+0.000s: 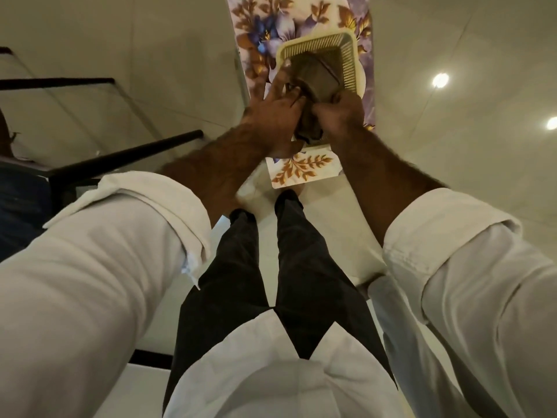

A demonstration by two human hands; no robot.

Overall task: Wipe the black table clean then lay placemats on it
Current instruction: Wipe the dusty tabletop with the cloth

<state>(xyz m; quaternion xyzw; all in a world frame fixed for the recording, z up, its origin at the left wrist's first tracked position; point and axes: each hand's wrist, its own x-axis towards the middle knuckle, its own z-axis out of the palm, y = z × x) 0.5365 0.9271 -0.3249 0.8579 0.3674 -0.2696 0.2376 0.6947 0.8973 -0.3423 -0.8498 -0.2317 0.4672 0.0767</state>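
Left hand (271, 116): reaches down to the near rim of the basket, with its long fingers laid over the cloth and the thumb tucked beneath, so it grasps the cloth from the left.
Right hand (342, 114): clenched tight round the other side of the same cloth, knuckles up, just beside the left hand.
Cloth (316, 78): a dark grey-brown rag. Its upper part lies bunched inside the basket, and a fold hangs down between the two hands.
Basket (319, 43): cream plastic with slotted walls, standing upright on the placemats.
Placemats (301, 170): pale mats printed with purple flowers and gold leaves. They lie flat on the floor in a strip running away from the person's feet. I cannot tell how many there are.
Tabletop (57, 82): black-edged, off to the left, well apart from the hands and the placemats.
Floor (452, 146): glossy pale tiles with two bright lights reflected at the right.
Clothing: white sleeves (135, 212) rolled up the forearms, and dark trousers (301, 251) below.
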